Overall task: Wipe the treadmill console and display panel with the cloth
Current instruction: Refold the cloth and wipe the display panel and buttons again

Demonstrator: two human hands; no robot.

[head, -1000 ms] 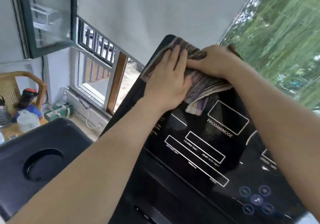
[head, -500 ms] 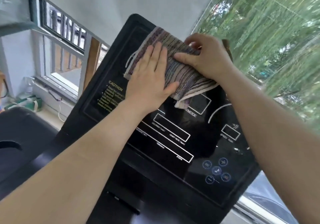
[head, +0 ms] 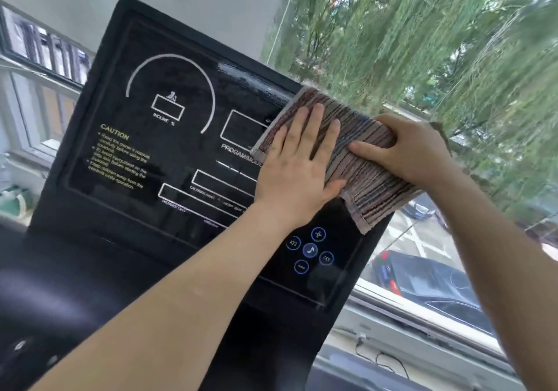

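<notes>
The black treadmill display panel (head: 157, 161) fills the middle of the head view, with white outlines, yellow caution text and blue round buttons (head: 310, 250) at its lower right. A striped folded cloth (head: 367, 185) lies on the panel's upper right corner and hangs past its right edge. My left hand (head: 297, 167) presses flat on the cloth's left part, fingers spread. My right hand (head: 407, 146) grips the cloth's right part at the panel's edge. A wet streak (head: 253, 84) shows along the panel's top edge.
The dark console base (head: 54, 285) lies below and left of the panel. A large window (head: 422, 43) with trees stands right behind it, and parked cars (head: 422, 279) show below. A barred window (head: 39, 49) is at the left.
Both hands have slid the cloth from the panel's upper left across to its upper right corner. The left part of the panel with the incline arc is now uncovered.
</notes>
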